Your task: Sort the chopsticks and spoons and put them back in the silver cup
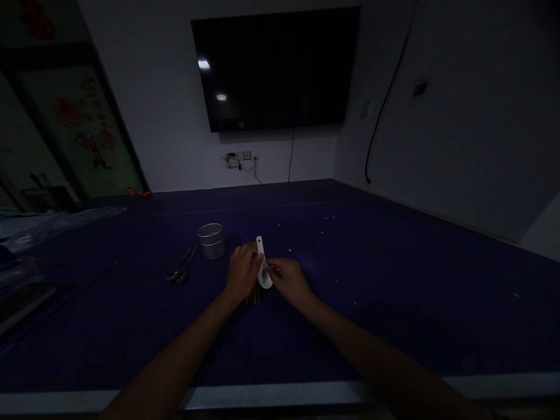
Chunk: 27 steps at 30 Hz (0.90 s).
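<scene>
A white soup spoon [265,279] with a blue mark in its bowl lies along the right side of a bundle of wooden chopsticks [252,298], its handle pointing away from me. My left hand [242,271] is closed over the chopsticks, and its thumb reaches the spoon's handle. Its palm hides the middle of the bundle. From the other side, my right hand [289,279] pinches the spoon near the bowl with thumb and fingertips. Left of my hands stands a metal cup [212,242], and beside it lie metal spoons [178,273].
A purple-covered table [371,315] has a pale front edge [271,396] and small white scraps scattered on it. Clear plastic wrapping [61,224] lies at the left. Behind are a wall-mounted television [280,70], sockets [240,157] and a hanging black cable [385,99]. The room is dim.
</scene>
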### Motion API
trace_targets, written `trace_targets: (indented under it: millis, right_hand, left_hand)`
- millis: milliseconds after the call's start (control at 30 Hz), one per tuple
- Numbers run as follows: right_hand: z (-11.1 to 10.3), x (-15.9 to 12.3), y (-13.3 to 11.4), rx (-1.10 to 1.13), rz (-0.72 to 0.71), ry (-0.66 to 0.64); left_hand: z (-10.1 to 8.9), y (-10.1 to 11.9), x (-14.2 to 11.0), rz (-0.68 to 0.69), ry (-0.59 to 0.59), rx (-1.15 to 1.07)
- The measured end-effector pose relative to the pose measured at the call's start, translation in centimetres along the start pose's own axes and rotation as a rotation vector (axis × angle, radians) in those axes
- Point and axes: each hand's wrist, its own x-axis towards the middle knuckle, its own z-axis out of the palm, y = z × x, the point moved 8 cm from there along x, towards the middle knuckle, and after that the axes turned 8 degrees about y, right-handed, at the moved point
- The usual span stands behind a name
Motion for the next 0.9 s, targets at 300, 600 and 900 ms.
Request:
trace_targets:
  millis: [300,600,900]
  right_hand:
    - [-0.2,0.4,5.5,-0.048,0.238,0.047]
    - [0.6,0.3,4.6,-0.249,0.211,-0.022]
    - [0.9,0.1,4.7,-0.341,0.194,-0.053]
  left_hand:
    - [-4.9,-3.6,1.1,-0.036,0.256,0.42]
    - [-3.4,-6.6,1.6,-0.224,-0.079,0.591]
    - [-1.9,-7.8,0.6,-0.368,-0.314,0.603]
